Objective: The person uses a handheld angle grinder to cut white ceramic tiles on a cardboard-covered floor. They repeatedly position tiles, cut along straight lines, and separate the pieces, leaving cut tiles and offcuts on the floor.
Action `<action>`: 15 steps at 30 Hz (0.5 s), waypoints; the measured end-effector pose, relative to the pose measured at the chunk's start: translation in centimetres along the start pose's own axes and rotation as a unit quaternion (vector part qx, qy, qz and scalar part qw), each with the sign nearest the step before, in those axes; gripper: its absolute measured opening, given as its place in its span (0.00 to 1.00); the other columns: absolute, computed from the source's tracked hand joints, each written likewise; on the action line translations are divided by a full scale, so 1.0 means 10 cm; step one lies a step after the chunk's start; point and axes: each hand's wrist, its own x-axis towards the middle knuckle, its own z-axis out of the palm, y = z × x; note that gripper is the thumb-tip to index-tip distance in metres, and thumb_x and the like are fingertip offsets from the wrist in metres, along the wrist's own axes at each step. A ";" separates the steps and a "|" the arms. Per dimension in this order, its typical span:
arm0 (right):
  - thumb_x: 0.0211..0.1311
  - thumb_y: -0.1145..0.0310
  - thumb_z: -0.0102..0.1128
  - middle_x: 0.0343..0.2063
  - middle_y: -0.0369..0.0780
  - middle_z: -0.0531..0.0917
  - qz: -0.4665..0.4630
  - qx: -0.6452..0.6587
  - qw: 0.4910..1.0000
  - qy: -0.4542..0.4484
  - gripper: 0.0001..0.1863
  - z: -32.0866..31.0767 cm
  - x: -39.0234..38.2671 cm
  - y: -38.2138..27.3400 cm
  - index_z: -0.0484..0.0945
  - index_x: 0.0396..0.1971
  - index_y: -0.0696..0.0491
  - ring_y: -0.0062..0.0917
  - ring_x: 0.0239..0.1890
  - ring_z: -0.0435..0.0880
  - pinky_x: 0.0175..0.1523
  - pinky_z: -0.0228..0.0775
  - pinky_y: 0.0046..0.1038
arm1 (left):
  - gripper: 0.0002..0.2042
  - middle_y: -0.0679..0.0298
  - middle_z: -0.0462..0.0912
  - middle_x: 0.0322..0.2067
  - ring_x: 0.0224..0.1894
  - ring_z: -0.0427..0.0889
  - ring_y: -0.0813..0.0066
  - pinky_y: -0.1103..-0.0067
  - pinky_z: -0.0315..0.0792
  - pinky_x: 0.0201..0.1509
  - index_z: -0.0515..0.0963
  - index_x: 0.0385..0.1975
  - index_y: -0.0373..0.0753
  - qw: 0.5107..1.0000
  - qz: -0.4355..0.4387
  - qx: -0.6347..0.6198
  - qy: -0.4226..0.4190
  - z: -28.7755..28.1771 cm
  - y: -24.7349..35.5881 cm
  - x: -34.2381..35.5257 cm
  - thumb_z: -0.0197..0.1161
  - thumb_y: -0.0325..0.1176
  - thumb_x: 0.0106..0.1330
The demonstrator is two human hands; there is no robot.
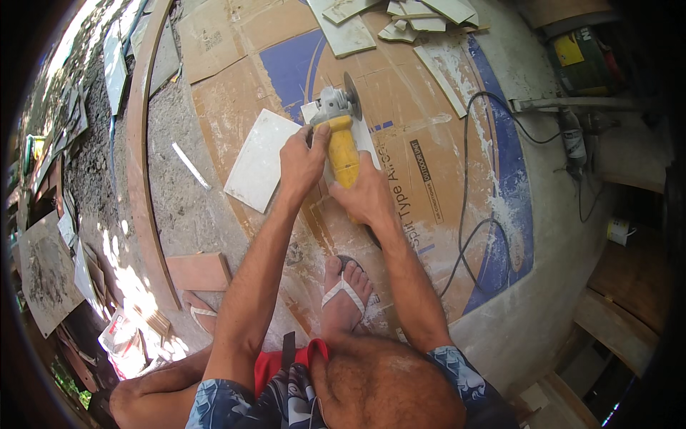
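Observation:
A yellow angle grinder [344,154] with a grey metal head and a dark cutting disc [352,96] is held in both hands in front of me. My right hand [368,194] wraps round its rear body. My left hand [303,159] grips the front of the body, just behind the head. Left of the grinder, a white tile [263,161] lies on flattened cardboard [421,171]. Another pale tile piece [365,133] shows partly beneath the grinder and the disc; the tool hides the rest. Whether the disc touches it I cannot tell.
A black power cord [464,179] loops over the cardboard at the right. Cut tile pieces [421,16] are heaped at the far end. A long wooden plank [136,143] and a thin white strip [191,166] lie at the left. My sandalled foot [345,292] stands close below the grinder.

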 end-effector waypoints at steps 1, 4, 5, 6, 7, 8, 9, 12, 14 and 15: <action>0.56 0.59 0.77 0.40 0.65 0.89 0.000 -0.004 1.000 0.001 0.34 0.01 0.00 0.01 0.72 0.55 0.65 0.63 0.46 0.90 0.51 0.83 0.55 | 0.32 0.53 0.91 0.37 0.39 0.86 0.68 0.70 0.79 0.47 0.86 0.54 0.26 1.000 -0.002 0.002 -0.002 0.00 0.00 -0.01 0.59 0.58 0.84; 0.56 0.60 0.77 0.40 0.65 0.89 0.000 -0.005 1.000 0.003 0.34 0.02 -0.02 0.02 0.72 0.55 0.65 0.63 0.46 0.90 0.51 0.83 0.54 | 0.32 0.52 0.91 0.38 0.40 0.87 0.67 0.70 0.79 0.48 0.85 0.55 0.26 1.000 -0.004 0.005 -0.005 -0.01 0.02 -0.03 0.59 0.58 0.84; 0.56 0.60 0.77 0.40 0.65 0.89 0.001 -0.005 1.000 0.003 0.34 0.01 -0.02 0.02 0.72 0.55 0.65 0.63 0.46 0.90 0.52 0.83 0.54 | 0.32 0.52 0.91 0.38 0.40 0.88 0.67 0.70 0.80 0.48 0.85 0.55 0.26 1.000 -0.004 0.003 -0.006 -0.02 0.03 -0.03 0.59 0.57 0.84; 0.56 0.60 0.77 0.40 0.65 0.89 0.002 -0.005 1.000 0.003 0.34 0.01 -0.03 0.01 0.72 0.55 0.65 0.63 0.46 0.90 0.52 0.83 0.54 | 0.32 0.52 0.92 0.39 0.40 0.88 0.67 0.70 0.80 0.49 0.85 0.55 0.26 1.000 -0.004 0.002 -0.007 -0.02 0.04 -0.04 0.59 0.57 0.84; 0.56 0.60 0.77 0.40 0.64 0.89 0.004 -0.005 1.000 0.002 0.34 0.00 -0.04 0.01 0.72 0.56 0.65 0.63 0.46 0.90 0.52 0.83 0.54 | 0.32 0.45 0.91 0.41 0.44 0.89 0.57 0.66 0.81 0.52 0.84 0.57 0.24 1.000 -0.006 -0.007 -0.012 -0.02 0.06 -0.05 0.60 0.56 0.83; 0.56 0.60 0.77 0.40 0.64 0.89 0.007 -0.004 1.000 0.002 0.34 0.00 -0.05 0.01 0.72 0.56 0.65 0.63 0.47 0.90 0.52 0.83 0.54 | 0.33 0.39 0.91 0.43 0.48 0.90 0.48 0.62 0.82 0.55 0.83 0.59 0.22 1.000 -0.008 -0.016 -0.016 -0.02 0.08 -0.06 0.61 0.56 0.82; 0.56 0.60 0.77 0.40 0.64 0.89 0.008 -0.002 1.000 0.000 0.34 0.00 -0.05 0.01 0.72 0.56 0.65 0.62 0.47 0.90 0.52 0.83 0.54 | 0.34 0.33 0.90 0.46 0.52 0.92 0.38 0.58 0.82 0.58 0.82 0.61 0.20 0.999 -0.011 -0.024 -0.019 -0.03 0.08 -0.06 0.61 0.55 0.81; 0.56 0.59 0.78 0.41 0.64 0.89 0.008 -0.002 1.000 -0.001 0.35 -0.01 -0.08 0.00 0.72 0.56 0.65 0.62 0.47 0.90 0.52 0.83 0.54 | 0.34 0.32 0.90 0.46 0.53 0.92 0.38 0.58 0.82 0.59 0.81 0.62 0.19 1.000 -0.008 -0.016 -0.010 -0.01 0.03 -0.07 0.62 0.55 0.81; 0.56 0.59 0.78 0.42 0.64 0.89 0.010 -0.005 1.000 -0.001 0.35 -0.01 -0.09 0.00 0.72 0.56 0.64 0.62 0.48 0.90 0.53 0.83 0.54 | 0.35 0.32 0.90 0.46 0.53 0.92 0.38 0.58 0.82 0.59 0.81 0.62 0.20 1.000 -0.012 -0.018 -0.014 -0.01 0.04 -0.08 0.62 0.55 0.81; 0.56 0.59 0.78 0.42 0.64 0.89 0.011 -0.007 1.000 -0.002 0.35 -0.01 -0.10 0.00 0.72 0.56 0.64 0.62 0.48 0.90 0.53 0.83 0.54 | 0.35 0.32 0.90 0.47 0.53 0.91 0.38 0.58 0.82 0.59 0.81 0.63 0.20 1.000 -0.014 -0.019 -0.015 -0.01 0.04 -0.09 0.63 0.55 0.81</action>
